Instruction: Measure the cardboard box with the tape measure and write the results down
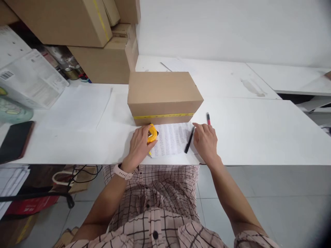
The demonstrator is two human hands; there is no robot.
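My left hand (139, 143) is closed round a yellow tape measure (152, 134), which rests on the left part of a sheet of paper (169, 139) covered in columns of small writing. A short bit of yellow shows below the hand at the sheet's edge. On the sheet's right side, my right hand (207, 140) has its fingers curled, with the upper end of a black pen (189, 139) at the index finger and thumb. Directly behind the sheet stands a closed cardboard box (162, 89) with a yellow tape strip along its front. A red and black pen (208, 119) lies just beyond my right hand.
Large cardboard boxes (103, 62) are stacked at the back left. A white carton (33, 77), a phone (17, 141) and blank white sheets (77, 106) are on the left of the white table (258, 134). Black cables (85, 172) hang below its front edge.
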